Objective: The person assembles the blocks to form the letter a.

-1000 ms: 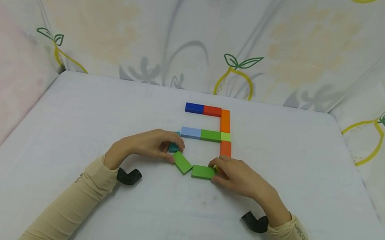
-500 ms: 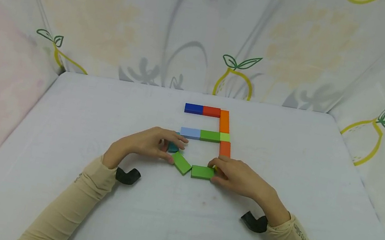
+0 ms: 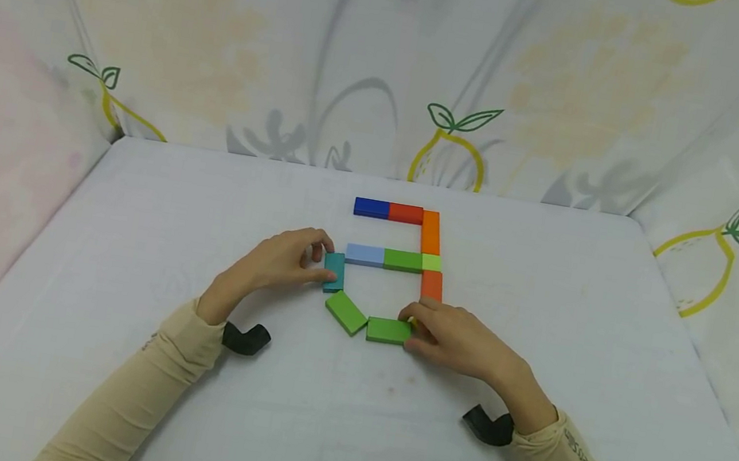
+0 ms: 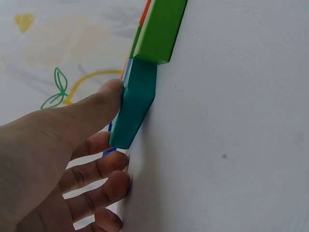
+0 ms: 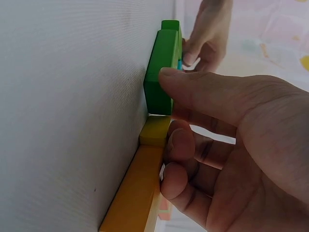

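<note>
In the head view my left hand is at the teal block, with the thumb on its right part and the index finger at its far end. The left wrist view shows the thumb against this teal block and the other fingers curled near its end. A slanted green block lies just below it. My right hand pinches the end of another green block, thumb on the near side. Beside its curled fingers, the right wrist view has a yellow block and an orange block.
Further up the white table lie a dark blue block, a red block and an orange block. Light blue, green and lime blocks form a middle row, above an orange-red block.
My left hand has moved up and left; its thumb has gone from the slanted green block to the teal block, which now shows more fully. The right hand stays in place.
</note>
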A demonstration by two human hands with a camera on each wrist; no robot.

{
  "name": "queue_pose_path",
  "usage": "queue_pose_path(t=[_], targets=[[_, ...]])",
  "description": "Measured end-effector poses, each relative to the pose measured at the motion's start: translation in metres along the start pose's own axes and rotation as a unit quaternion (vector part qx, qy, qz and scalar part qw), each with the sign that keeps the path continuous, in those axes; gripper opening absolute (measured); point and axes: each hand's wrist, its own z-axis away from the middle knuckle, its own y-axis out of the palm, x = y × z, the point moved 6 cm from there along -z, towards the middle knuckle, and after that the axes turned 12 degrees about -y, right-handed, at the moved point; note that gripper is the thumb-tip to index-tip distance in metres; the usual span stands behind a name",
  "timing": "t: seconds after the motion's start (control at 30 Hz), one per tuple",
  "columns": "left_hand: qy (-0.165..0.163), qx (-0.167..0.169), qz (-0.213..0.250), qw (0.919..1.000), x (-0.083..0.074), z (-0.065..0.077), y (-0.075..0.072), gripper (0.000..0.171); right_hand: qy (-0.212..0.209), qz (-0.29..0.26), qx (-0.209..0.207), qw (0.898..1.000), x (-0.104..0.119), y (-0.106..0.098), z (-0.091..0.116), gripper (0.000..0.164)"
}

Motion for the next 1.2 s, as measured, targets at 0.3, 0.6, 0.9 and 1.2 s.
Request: queue_pose_path(t=[0.3,0.6,0.9,1.2], targets=[[0.009,0.001,0.006,0.9999,0.001,-0.001,0.000,0.038,0.002,-0.001,0.001,1.000,0.001,-0.001,0.000,0.029],[0.005,0.010,0.012,0.9999,0.001,-0.001,-0.001,0.039,0.003,-0.010,0.006,1.000,0.001,-0.001,0.000,0.029],[-0.037,0.005,0.113,0.9928,0.029,-0.013,0.001,0.036,-0.004,-0.156,0.007,0.988,-0.026,-0.024,0.011,0.033],[-0.003,-0.022,0.197,0.9801,0.023,-0.002,-0.017,0.030,0.085,-0.141,0.066,0.984,-0.061,-0.029,0.032,0.016]])
